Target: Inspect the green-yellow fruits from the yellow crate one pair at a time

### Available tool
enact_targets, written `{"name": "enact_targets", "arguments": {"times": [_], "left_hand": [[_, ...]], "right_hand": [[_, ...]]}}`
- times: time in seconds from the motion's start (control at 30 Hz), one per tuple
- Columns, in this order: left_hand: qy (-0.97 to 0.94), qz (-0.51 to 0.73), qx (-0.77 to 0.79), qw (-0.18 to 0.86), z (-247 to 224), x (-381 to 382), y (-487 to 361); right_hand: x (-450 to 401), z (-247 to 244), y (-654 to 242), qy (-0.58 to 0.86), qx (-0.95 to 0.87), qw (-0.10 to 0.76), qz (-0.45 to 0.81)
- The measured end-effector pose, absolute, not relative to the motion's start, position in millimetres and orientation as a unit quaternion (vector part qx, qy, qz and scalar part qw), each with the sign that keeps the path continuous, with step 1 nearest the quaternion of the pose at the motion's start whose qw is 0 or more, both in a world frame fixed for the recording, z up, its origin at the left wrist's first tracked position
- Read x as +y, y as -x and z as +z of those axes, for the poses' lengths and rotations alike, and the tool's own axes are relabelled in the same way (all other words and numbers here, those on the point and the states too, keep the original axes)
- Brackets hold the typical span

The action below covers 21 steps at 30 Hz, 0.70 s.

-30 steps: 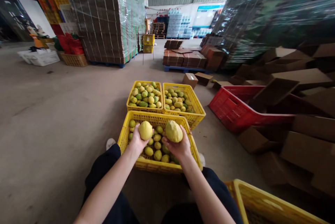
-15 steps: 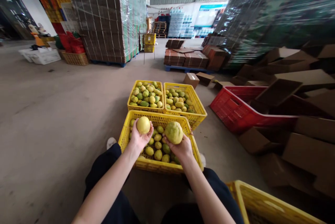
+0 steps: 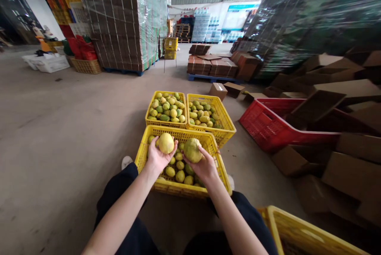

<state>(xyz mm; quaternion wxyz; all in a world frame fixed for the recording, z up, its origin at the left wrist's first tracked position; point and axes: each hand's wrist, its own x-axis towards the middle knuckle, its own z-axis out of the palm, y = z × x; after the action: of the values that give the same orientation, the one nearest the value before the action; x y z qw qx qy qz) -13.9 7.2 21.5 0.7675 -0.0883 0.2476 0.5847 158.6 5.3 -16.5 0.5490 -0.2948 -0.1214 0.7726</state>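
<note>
Above the near yellow crate [image 3: 181, 189], my left hand [image 3: 156, 159] cups a round, pale yellow fruit [image 3: 166, 143], its fingers curled round the underside. To the right, my right hand [image 3: 206, 167] grips a larger yellow-green fruit [image 3: 192, 150] with a lumpy skin, thumb along its side. The two fruits are held apart at about the same height. Below them, several smaller yellow-green fruits [image 3: 180, 176] lie in the near crate, partly hidden by my hands. I cannot tell the exact kind of fruit.
Two yellow crates of fruit, a left one [image 3: 166, 125] and a right one [image 3: 228, 130], stand just beyond. A red crate [image 3: 258, 128] and loose cardboard boxes [image 3: 354, 167] lie at right. Another yellow crate [image 3: 270, 223] is at lower right. Wrapped pallet stacks [image 3: 116, 20] stand behind.
The fruit in my right hand has moved slightly left and turned. My left hand's fruit has shifted a little right, so the two are closer together.
</note>
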Motion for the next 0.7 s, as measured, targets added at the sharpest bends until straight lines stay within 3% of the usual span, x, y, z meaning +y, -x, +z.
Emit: {"name": "enact_targets", "arguments": {"times": [0.23, 0.7], "left_hand": [[0.062, 0.581, 0.220, 0.781, 23.2, 6.2, 16.4], [-0.087, 0.498, 0.363, 0.783, 19.6, 10.6, 10.4]], "right_hand": [[5.8, -17.9, -157.5, 0.314, -0.123, 0.524, 0.782], [5.9, -12.1, -154.5, 0.346, -0.126, 0.477, 0.798]]}}
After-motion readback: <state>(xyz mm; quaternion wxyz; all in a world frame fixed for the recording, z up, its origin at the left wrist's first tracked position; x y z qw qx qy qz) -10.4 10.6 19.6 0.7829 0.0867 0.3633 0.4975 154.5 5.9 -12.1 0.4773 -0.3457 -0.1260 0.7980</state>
